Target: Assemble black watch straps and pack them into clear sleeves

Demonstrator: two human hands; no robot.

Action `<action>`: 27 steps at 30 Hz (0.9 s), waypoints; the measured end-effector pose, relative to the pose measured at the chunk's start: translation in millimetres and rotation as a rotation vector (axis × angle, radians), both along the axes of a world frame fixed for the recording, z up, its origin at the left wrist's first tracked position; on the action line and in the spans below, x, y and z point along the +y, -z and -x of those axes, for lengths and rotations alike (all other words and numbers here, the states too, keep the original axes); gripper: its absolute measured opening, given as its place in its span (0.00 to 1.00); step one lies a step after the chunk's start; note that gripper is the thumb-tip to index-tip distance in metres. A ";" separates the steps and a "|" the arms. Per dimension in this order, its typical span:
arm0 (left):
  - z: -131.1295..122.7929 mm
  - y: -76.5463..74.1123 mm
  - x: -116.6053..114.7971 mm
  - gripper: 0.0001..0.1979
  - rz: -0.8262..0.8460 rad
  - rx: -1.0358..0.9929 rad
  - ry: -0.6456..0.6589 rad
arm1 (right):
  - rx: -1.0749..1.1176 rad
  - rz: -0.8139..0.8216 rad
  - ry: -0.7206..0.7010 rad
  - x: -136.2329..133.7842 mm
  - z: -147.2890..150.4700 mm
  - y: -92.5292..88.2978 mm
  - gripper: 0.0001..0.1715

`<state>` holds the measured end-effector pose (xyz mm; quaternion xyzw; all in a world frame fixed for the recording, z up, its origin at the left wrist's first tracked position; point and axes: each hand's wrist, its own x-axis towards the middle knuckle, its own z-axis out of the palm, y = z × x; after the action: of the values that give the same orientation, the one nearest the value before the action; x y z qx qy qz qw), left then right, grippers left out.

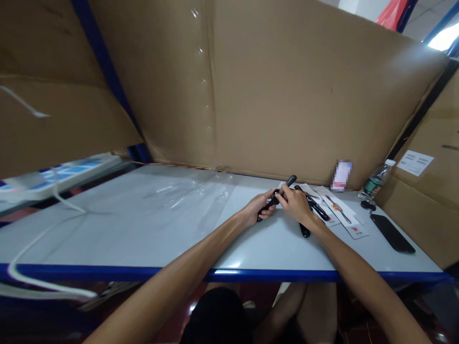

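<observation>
My left hand (261,206) is closed around the lower part of a black handled tool (289,182) that slants up to the right above the grey table (143,229). My right hand (296,203) is closed on the same tool near its middle, fingers pinched over it. Just right of my hands lie more black tools (315,208) and one (304,230) under my right wrist. They rest beside white printed cards (340,210) spread on the table.
A black phone (392,232) lies flat at the right. A plastic bottle (376,180) lies near the cardboard wall (287,95). Clear plastic film (179,196) covers the table's left middle. White straps (32,267) hang at the left, by the blue table edge (107,273).
</observation>
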<state>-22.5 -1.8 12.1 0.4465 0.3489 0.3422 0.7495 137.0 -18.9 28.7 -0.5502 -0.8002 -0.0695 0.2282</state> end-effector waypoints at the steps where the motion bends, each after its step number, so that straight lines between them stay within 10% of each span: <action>1: 0.0 0.1 -0.1 0.17 -0.007 -0.003 -0.004 | 0.017 -0.008 0.009 0.2 -0.1 0.4 0.10; 9: -3.1 1.9 -3.5 0.20 -0.060 0.010 -0.092 | 0.360 0.051 0.028 7.5 6.2 9.2 0.28; 16: -5.9 6.4 -3.1 0.23 -0.106 -0.030 -0.098 | 0.824 0.394 -0.090 12.2 9.1 17.6 0.27; 27: -5.5 9.5 -1.6 0.23 -0.105 -0.061 -0.094 | 1.005 0.452 -0.146 10.3 10.6 17.9 0.32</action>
<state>-17.0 -3.3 2.6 0.4578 0.3279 0.4083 0.7185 126.5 -8.6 10.8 -0.4942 -0.6237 0.3910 0.4625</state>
